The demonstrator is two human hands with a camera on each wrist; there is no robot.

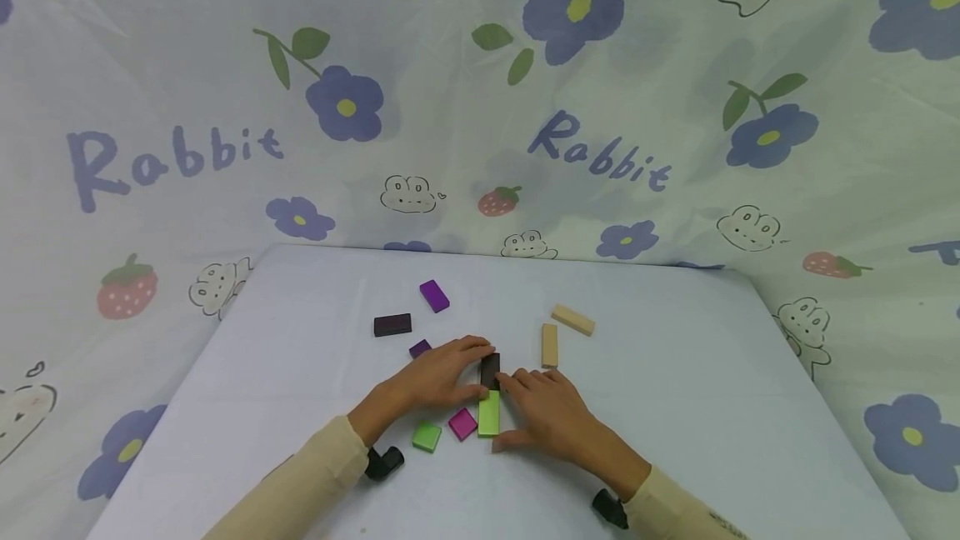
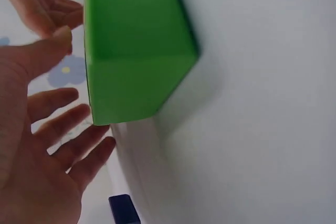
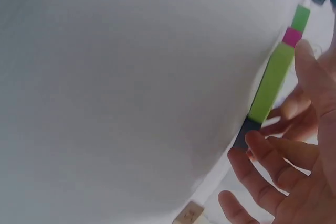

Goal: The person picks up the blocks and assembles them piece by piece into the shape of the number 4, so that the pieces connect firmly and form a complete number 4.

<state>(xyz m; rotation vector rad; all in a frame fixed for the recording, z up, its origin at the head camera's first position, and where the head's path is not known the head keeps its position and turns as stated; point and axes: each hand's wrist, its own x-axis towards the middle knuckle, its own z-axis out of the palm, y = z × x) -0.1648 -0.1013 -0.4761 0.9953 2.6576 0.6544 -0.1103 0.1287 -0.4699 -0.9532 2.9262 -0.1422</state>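
A: What are the hands doing?

B: The left hand [image 1: 438, 375] has its fingers loosely extended, fingertips and thumb at the dark block [image 1: 490, 368]. The right hand [image 1: 551, 411] is relaxed too, its index finger at that block's right side, thumb out near the lime block [image 1: 489, 417]. How hard either presses, I can't tell.

A: And the two blocks?

B: On the counter [image 1: 675, 340] between the hands, end to end, the dark one farther from the person.

A: How would they handle?

B: I'd guess light, stiff and hard to break, perhaps a bit slippery on those smooth faces. Pinch the long sides near the middle; pushing one end could skew the line.

A: Farther out?

B: A magenta block [image 1: 462, 423] just left of the lime one, then a green block [image 1: 427, 437]. Two tan blocks, one upright in view [image 1: 550, 346], one slanted [image 1: 573, 320], lie beyond the right hand.
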